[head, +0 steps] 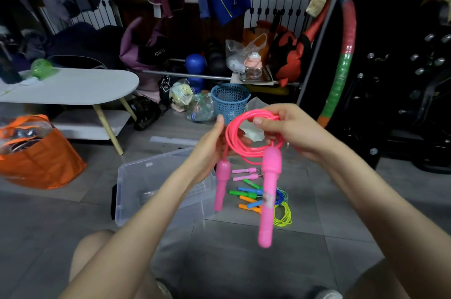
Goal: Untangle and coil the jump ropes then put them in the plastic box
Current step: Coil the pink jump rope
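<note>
A pink jump rope [246, 142] hangs in coiled loops in front of me. My right hand [290, 127] pinches the top of the coil between thumb and fingers. My left hand [212, 142] grips the coil's left side. Its two pink handles [268, 191] dangle below, the right one longer and nearer. The clear plastic box [148, 186] stands open on the floor under my left forearm. Right of the box lie more jump ropes [258, 197] with pink, green, blue and orange handles and a yellow-green cord.
An orange bag [41, 159] sits at the left by a low white table [73, 88]. A blue mesh basket [230, 101] and plastic bags stand behind. A hula hoop [344, 61] leans at the right. My knees show at the bottom edge.
</note>
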Demonstrator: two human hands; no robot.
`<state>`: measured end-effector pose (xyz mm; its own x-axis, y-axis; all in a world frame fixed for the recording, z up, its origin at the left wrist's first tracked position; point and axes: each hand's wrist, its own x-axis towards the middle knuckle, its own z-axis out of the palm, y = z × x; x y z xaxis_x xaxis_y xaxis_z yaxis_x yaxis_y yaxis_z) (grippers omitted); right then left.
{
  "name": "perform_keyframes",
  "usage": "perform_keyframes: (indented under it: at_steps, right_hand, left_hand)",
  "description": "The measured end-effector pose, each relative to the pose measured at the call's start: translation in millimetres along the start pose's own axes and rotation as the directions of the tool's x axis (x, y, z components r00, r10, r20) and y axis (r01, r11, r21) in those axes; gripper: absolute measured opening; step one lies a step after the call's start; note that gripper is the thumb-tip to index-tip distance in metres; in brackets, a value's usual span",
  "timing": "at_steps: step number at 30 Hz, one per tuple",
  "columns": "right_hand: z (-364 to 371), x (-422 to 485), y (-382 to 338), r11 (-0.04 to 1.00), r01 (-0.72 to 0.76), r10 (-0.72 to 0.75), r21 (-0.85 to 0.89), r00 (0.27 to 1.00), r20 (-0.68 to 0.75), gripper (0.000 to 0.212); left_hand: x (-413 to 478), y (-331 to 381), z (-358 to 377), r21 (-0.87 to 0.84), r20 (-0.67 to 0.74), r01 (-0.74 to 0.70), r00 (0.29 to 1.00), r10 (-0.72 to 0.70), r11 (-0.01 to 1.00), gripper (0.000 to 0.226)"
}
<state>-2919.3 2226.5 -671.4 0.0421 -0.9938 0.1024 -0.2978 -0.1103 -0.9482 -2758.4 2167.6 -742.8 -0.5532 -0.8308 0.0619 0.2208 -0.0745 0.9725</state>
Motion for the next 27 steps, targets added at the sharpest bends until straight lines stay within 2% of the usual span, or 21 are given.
perform_keyframes:
  at_steps: [5, 8, 10, 12, 14, 16, 17, 19, 21, 24, 27]
  right_hand:
    - [-18, -1, -9, 1.0, 0.0, 0.0, -0.012, 1.0, -0.017, 0.017]
    - [-29, -3, -8, 0.999, -0.018, 0.015, -0.05, 0.999, -0.051, 0.015]
    - [-36, -3, 0, 0.997, -0.022, 0.017, -0.08, 0.998, -0.065, 0.017]
    - [-40, -3, 12, 0.99, -0.031, 0.021, -0.134, 0.997, -0.074, 0.015]
    - [-41, -5, 26, 0.971, -0.036, 0.02, -0.236, 0.997, -0.069, 0.011]
    - [-38, -9, 40, 0.955, -0.031, 0.018, -0.295, 0.999, -0.046, 0.01]
    - [-33, -11, 46, 0.957, -0.019, 0.009, -0.291, 0.999, -0.035, 0.009]
    - [-20, -13, 56, 0.968, -0.003, -0.007, -0.249, 0.999, -0.039, 0.008]
    - [-4, -12, 63, 0.982, 0.0, -0.008, -0.191, 0.999, -0.045, 0.009]
    - [14, -8, 67, 0.998, -0.055, 0.055, -0.002, 0.998, -0.025, 0.012]
    - [20, -4, 69, 0.992, -0.079, 0.084, 0.098, 0.995, -0.053, 0.025]
  left_hand:
    - [-1, -22, -10, 0.288, 0.176, 0.038, 0.98, -0.092, 0.957, 0.062]
    - [-4, -23, -19, 0.245, 0.298, 0.062, 0.945, -0.136, 0.967, 0.033]
    - [-5, -24, -27, 0.206, 0.388, 0.106, 0.904, -0.18, 0.973, 0.035]
    - [-7, -23, -32, 0.108, 0.411, 0.168, 0.89, -0.198, 0.98, 0.042]
    - [-6, -16, -37, -0.031, 0.338, 0.228, 0.919, -0.204, 0.973, 0.043]
    - [-3, -8, -36, -0.238, 0.187, 0.217, 0.967, -0.174, 0.947, 0.048]
    - [-1, -3, -32, -0.346, 0.101, 0.178, 0.983, -0.152, 0.921, 0.04]
    - [3, 6, -17, -0.469, -0.097, 0.08, 0.985, -0.142, 0.88, 0.007]
    - [7, 6, -3, -0.518, -0.245, 0.004, 0.957, -0.153, 0.855, 0.011]
    - [12, -1, 6, -0.459, -0.402, -0.117, 0.911, -0.089, 0.881, 0.017]
    - [10, -4, 5, -0.457, -0.428, -0.172, 0.903, -0.045, 0.873, 0.034]
